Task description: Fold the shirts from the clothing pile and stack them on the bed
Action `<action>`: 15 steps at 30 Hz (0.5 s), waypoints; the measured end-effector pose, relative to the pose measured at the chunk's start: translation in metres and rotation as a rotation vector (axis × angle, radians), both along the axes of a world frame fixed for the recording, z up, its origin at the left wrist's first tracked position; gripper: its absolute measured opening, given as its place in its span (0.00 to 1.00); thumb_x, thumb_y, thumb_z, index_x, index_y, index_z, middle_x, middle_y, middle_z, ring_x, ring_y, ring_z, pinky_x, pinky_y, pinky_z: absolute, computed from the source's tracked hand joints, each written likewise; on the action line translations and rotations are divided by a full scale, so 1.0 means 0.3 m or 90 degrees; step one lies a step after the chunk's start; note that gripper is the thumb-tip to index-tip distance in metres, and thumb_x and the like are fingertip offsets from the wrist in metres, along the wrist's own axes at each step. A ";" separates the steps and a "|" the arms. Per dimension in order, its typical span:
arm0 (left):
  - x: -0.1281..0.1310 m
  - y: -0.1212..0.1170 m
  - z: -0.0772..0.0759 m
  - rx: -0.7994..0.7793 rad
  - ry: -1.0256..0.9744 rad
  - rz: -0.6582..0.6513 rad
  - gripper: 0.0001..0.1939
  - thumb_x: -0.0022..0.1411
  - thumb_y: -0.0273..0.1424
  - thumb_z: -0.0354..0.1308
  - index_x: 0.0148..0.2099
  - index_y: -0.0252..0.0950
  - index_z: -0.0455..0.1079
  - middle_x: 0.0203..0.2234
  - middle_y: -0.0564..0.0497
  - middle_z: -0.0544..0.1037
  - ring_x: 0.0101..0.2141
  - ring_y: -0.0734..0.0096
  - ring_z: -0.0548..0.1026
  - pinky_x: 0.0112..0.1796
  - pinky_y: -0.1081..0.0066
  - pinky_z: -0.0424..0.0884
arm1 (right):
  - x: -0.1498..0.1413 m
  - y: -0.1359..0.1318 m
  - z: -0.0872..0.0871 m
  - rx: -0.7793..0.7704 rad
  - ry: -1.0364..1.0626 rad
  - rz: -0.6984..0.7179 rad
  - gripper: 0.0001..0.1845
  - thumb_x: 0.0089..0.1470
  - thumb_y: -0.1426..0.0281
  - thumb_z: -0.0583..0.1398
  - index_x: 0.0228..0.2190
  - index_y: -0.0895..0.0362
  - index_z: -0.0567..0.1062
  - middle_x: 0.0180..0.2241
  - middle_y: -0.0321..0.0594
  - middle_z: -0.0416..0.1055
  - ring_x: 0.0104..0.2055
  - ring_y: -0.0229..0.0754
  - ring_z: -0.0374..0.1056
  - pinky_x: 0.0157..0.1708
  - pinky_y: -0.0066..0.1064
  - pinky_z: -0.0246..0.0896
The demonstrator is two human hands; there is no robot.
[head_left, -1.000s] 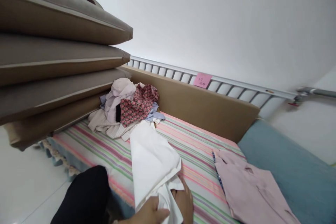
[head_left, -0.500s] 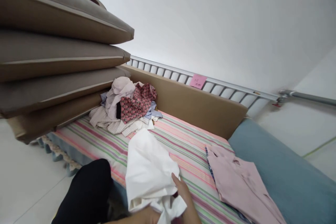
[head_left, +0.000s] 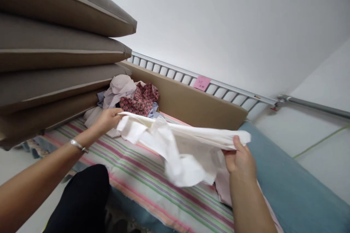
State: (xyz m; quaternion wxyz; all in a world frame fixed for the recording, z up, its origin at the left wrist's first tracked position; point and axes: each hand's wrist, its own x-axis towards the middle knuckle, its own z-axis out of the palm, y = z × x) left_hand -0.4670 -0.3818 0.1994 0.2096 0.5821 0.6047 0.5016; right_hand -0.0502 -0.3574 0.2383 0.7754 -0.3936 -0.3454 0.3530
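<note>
A white garment (head_left: 188,153) is stretched between my two hands above the striped bedding, its loose part hanging down and slightly blurred. My left hand (head_left: 111,118) is closed on one end of its upper edge, close to the heap of clothes. Near the other end, my right hand (head_left: 240,154) pinches the cloth with the thumb on top. The exact kind of garment cannot be made out. Beneath my right hand and forearm lies a pink shirt (head_left: 224,187), mostly covered by them.
Crumpled clothes, among them a red patterned piece (head_left: 142,100), lie at the far left of the striped sheet (head_left: 131,174). Thick brown cushions (head_left: 62,54) are stacked at left. A brown board (head_left: 191,105) and a metal rail with a pink note (head_left: 202,83) run behind.
The white garment was bunched low between my hands; now it is raised and spread sideways. My left hand has moved up and left, my right hand up and right.
</note>
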 end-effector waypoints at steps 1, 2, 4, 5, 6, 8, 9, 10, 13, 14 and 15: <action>-0.041 0.040 0.004 0.026 0.068 0.047 0.12 0.53 0.37 0.53 0.29 0.34 0.72 0.20 0.54 0.72 0.25 0.73 0.68 0.26 0.78 0.61 | -0.013 -0.004 0.001 0.023 0.002 -0.014 0.20 0.37 0.63 0.67 0.34 0.55 0.70 0.36 0.34 0.72 0.37 0.39 0.70 0.36 0.38 0.70; -0.073 0.074 -0.002 0.044 0.126 0.085 0.12 0.55 0.35 0.51 0.32 0.34 0.72 0.25 0.52 0.75 0.30 0.70 0.70 0.31 0.77 0.65 | -0.030 -0.012 -0.013 0.029 0.004 -0.016 0.20 0.38 0.63 0.67 0.34 0.55 0.69 0.36 0.34 0.72 0.37 0.39 0.70 0.36 0.38 0.70; -0.096 0.114 -0.050 0.079 0.198 0.143 0.14 0.55 0.32 0.51 0.41 0.33 0.72 0.39 0.46 0.76 0.41 0.63 0.72 0.43 0.69 0.67 | -0.081 -0.036 -0.079 -0.015 0.014 0.018 0.21 0.38 0.61 0.67 0.34 0.55 0.68 0.34 0.34 0.73 0.35 0.39 0.70 0.34 0.38 0.70; -0.085 0.117 -0.090 0.099 0.222 0.157 0.17 0.55 0.31 0.52 0.47 0.32 0.70 0.46 0.43 0.73 0.47 0.59 0.69 0.48 0.64 0.64 | -0.113 -0.051 -0.127 -0.058 0.022 0.047 0.21 0.37 0.60 0.68 0.33 0.55 0.68 0.33 0.33 0.73 0.33 0.39 0.70 0.32 0.36 0.70; -0.057 0.108 -0.139 0.119 0.240 0.159 0.21 0.55 0.30 0.53 0.51 0.31 0.67 0.51 0.40 0.70 0.52 0.56 0.66 0.52 0.60 0.61 | -0.148 -0.067 -0.181 -0.107 0.030 0.082 0.22 0.36 0.60 0.68 0.32 0.55 0.68 0.32 0.33 0.73 0.32 0.38 0.71 0.30 0.34 0.70; 0.045 0.049 -0.252 0.147 0.255 0.106 0.26 0.56 0.30 0.53 0.58 0.30 0.60 0.56 0.37 0.64 0.57 0.54 0.61 0.56 0.56 0.57 | -0.222 -0.103 -0.292 -0.185 0.046 0.144 0.22 0.35 0.61 0.69 0.31 0.55 0.68 0.30 0.33 0.74 0.30 0.38 0.71 0.28 0.32 0.69; 0.112 0.005 -0.309 0.145 0.244 0.047 0.26 0.57 0.30 0.52 0.58 0.30 0.60 0.56 0.36 0.64 0.57 0.56 0.61 0.57 0.55 0.57 | -0.259 -0.122 -0.341 -0.210 0.054 0.172 0.22 0.36 0.62 0.69 0.32 0.56 0.68 0.30 0.33 0.74 0.30 0.39 0.71 0.29 0.32 0.69; 0.185 -0.046 -0.360 0.127 0.233 -0.030 0.25 0.59 0.30 0.52 0.58 0.32 0.60 0.55 0.38 0.66 0.56 0.58 0.63 0.57 0.56 0.58 | -0.295 -0.143 -0.382 -0.228 0.058 0.197 0.22 0.37 0.61 0.68 0.33 0.56 0.69 0.30 0.35 0.75 0.31 0.40 0.71 0.30 0.33 0.69; 0.386 -0.177 -0.458 0.077 0.202 -0.225 0.34 0.55 0.30 0.57 0.64 0.40 0.53 0.61 0.42 0.60 0.59 0.59 0.59 0.57 0.56 0.58 | -0.391 -0.206 -0.455 -0.238 -0.014 0.273 0.23 0.41 0.59 0.65 0.38 0.58 0.72 0.35 0.41 0.76 0.37 0.45 0.72 0.38 0.38 0.69; 0.433 -0.200 -0.469 0.071 0.184 -0.238 0.37 0.53 0.29 0.58 0.64 0.41 0.52 0.61 0.43 0.59 0.59 0.58 0.58 0.57 0.55 0.58 | -0.415 -0.227 -0.466 -0.232 -0.071 0.295 0.23 0.42 0.58 0.65 0.39 0.58 0.72 0.37 0.42 0.76 0.40 0.46 0.72 0.41 0.39 0.68; 0.466 -0.210 -0.471 0.065 0.160 -0.233 0.37 0.52 0.27 0.57 0.64 0.41 0.53 0.60 0.43 0.61 0.59 0.57 0.59 0.57 0.54 0.58 | -0.432 -0.246 -0.475 -0.224 -0.136 0.319 0.23 0.42 0.59 0.64 0.40 0.57 0.73 0.39 0.43 0.76 0.42 0.47 0.71 0.45 0.40 0.66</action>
